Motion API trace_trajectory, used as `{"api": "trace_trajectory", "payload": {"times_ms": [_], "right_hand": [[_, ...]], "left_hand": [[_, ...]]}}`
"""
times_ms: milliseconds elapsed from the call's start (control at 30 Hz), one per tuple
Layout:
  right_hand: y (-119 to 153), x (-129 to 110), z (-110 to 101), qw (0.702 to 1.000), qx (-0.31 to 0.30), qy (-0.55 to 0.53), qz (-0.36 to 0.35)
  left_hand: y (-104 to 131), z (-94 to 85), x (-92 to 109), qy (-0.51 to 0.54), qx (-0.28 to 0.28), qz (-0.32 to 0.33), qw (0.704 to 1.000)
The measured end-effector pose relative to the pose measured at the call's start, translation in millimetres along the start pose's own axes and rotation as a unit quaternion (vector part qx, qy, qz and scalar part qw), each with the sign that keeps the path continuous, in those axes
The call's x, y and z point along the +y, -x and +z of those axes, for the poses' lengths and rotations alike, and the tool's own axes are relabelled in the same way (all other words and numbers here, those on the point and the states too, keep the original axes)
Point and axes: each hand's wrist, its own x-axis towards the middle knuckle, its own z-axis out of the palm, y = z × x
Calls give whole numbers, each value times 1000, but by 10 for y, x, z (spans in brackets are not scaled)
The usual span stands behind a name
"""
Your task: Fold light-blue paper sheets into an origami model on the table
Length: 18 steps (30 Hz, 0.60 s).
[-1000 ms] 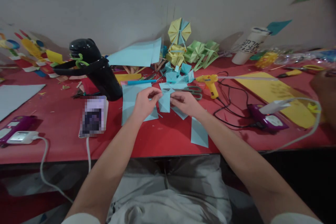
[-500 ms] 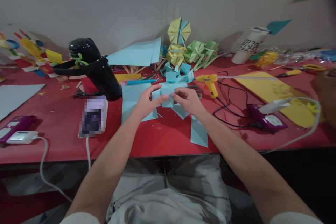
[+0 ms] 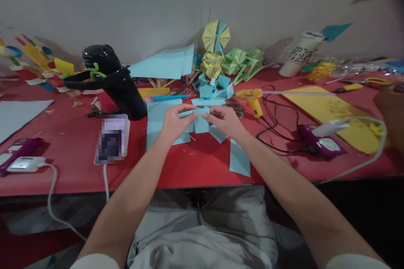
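Between my two hands is a small folded piece of light blue paper (image 3: 202, 122), held above the red tabletop. My left hand (image 3: 177, 122) pinches its left side, thumb in front and fingers behind. On the other side my right hand (image 3: 224, 120) grips the paper with thumb and fingertips, the two thumbs close together. Under and around the hands lie blue paper sheets (image 3: 156, 122), and one blue rectangle (image 3: 240, 159) rests near the table's front edge. Scissors (image 3: 236, 109) show partly behind my right hand.
A yellow glue gun (image 3: 252, 100) lies right of my hands, its black cord running to a purple power socket (image 3: 323, 141). At left stand a black tumbler (image 3: 124, 92) and a phone (image 3: 112, 138) with a white cable. Folded paper shapes (image 3: 216, 50) stand at the back.
My left fingers have closed in from a wider spread and now pinch the blue paper. The piece has tipped, and its left part looks narrower, nearly edge-on.
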Motion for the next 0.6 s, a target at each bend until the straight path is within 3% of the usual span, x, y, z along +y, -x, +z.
{"api": "trace_trajectory", "payload": {"times_ms": [367, 600], "right_hand": [[1, 10, -21, 1000, -27, 6, -8], [1, -25, -16, 1000, 10, 24, -1]], "left_hand": [[-7, 0, -18, 40, 5, -55, 998], [-20, 6, -50, 77, -18, -78, 994]]}}
